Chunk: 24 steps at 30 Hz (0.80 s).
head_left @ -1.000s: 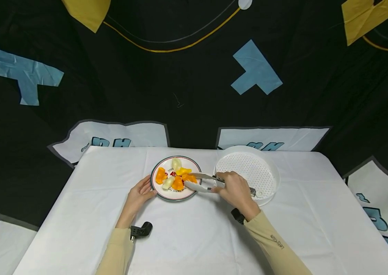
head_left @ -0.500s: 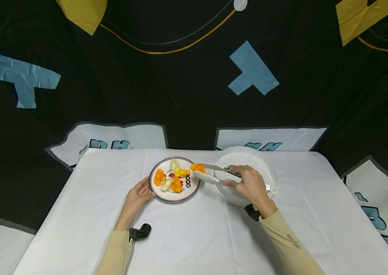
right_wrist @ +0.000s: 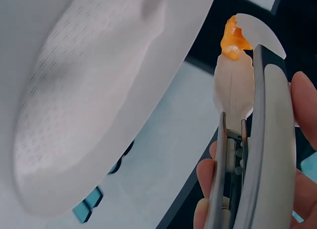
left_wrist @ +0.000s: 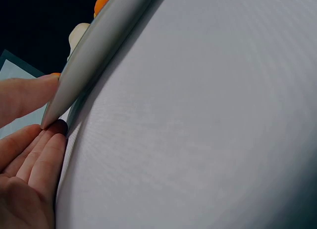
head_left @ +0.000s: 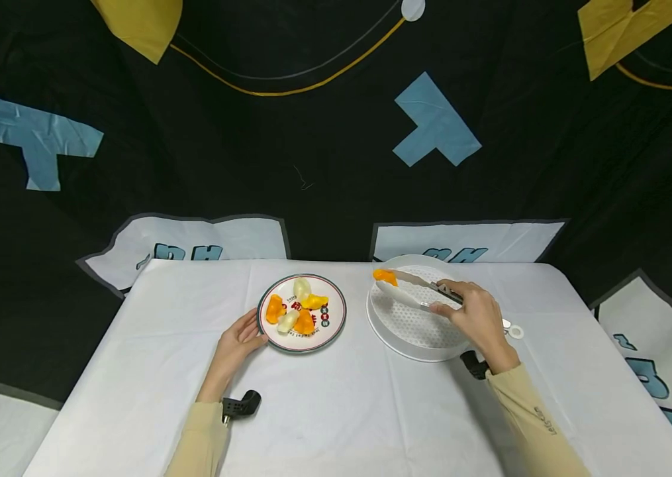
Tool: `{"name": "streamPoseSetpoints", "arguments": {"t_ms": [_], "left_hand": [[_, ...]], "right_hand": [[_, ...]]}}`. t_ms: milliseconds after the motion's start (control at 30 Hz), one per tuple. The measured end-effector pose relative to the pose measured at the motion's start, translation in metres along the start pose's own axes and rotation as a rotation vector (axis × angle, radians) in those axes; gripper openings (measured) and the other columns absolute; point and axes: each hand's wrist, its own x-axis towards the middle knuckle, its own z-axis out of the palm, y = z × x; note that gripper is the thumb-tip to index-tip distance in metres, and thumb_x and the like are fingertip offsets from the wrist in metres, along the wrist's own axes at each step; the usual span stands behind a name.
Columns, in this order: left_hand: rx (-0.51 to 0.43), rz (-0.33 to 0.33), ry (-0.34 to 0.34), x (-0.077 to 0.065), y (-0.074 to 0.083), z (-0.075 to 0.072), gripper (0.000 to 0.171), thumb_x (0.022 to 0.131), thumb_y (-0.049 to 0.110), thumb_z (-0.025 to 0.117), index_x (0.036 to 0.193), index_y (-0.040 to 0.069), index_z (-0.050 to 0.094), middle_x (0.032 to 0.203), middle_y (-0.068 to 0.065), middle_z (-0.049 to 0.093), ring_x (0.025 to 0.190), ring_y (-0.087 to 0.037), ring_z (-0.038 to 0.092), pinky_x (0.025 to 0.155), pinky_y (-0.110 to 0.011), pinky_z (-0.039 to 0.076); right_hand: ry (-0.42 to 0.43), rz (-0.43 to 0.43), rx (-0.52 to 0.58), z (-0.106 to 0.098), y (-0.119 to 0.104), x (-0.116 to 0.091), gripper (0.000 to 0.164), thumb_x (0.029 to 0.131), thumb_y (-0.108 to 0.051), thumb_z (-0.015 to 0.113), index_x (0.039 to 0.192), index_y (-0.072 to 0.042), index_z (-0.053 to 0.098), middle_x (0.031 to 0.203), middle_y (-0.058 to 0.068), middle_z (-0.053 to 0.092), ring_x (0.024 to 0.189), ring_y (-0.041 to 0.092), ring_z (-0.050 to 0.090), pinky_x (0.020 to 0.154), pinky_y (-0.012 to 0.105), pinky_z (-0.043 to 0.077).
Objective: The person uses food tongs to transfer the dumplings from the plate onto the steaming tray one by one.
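My left hand [head_left: 237, 346] holds the near-left rim of a round white plate [head_left: 333, 328] with a dark green edge, thumb on top and fingers below. On the plate lie orange and yellow bell-pepper-like chunks [head_left: 304, 322] and pale, onion-like pieces [head_left: 302, 288]. With my right hand [head_left: 475, 319] I grip a pair of tongs [head_left: 398, 294]. An orange chunk [head_left: 384, 276], also like bell pepper, is pinched at their tips. It hangs over the left part of a round white basket [head_left: 425, 331] with a perforated bottom. In the right wrist view, fingers wrap the tongs' handles [right_wrist: 280, 149].
A white cloth covers the table [head_left: 324, 424], and a black curtain [head_left: 312, 146] with coloured shapes hangs behind it. The basket stands right of the plate, near the table's back edge. Black wrist cameras [head_left: 242, 405] are strapped to both arms.
The tongs have lifted the orange chunk off the plate and carried it right, over the basket. My left hand has stayed at the plate's rim.
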Motion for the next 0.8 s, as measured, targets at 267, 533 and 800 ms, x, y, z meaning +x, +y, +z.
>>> {"name": "streamPoseSetpoints", "arguments": {"t_ms": [267, 533, 800], "left_hand": [[-0.014, 0.011, -0.001, 0.0, 0.0, -0.001, 0.07, 0.087, -0.003, 0.062, 0.148, -0.005, 0.027, 0.15, -0.024, 0.028, 0.136, -0.032, 0.032, 0.104, -0.019, 0.038], [-0.021, -0.006, 0.008, -0.001, 0.001, 0.0, 0.07, 0.089, 0.0, 0.064, 0.148, -0.003, 0.027, 0.151, -0.022, 0.028, 0.137, -0.03, 0.032, 0.105, -0.019, 0.037], [-0.007, -0.03, 0.02, 0.002, -0.002, 0.0, 0.071, 0.087, -0.001, 0.064, 0.149, -0.002, 0.027, 0.151, -0.02, 0.03, 0.136, -0.028, 0.034, 0.102, -0.015, 0.039]], "right_hand": [[0.027, 0.062, -0.038, -0.008, 0.024, -0.004, 0.048, 0.074, -0.025, 0.082, 0.115, -0.003, 0.069, 0.111, 0.019, 0.066, 0.101, 0.041, 0.06, 0.075, 0.057, 0.051], [0.014, 0.117, -0.074, -0.014, 0.042, -0.006, 0.048, 0.077, -0.025, 0.08, 0.116, -0.002, 0.068, 0.111, 0.023, 0.065, 0.093, 0.041, 0.06, 0.066, 0.053, 0.05], [0.022, 0.131, -0.11, -0.015, 0.053, -0.006, 0.045, 0.077, -0.023, 0.08, 0.113, 0.0, 0.068, 0.099, 0.023, 0.067, 0.071, 0.029, 0.055, 0.051, 0.038, 0.044]]}}
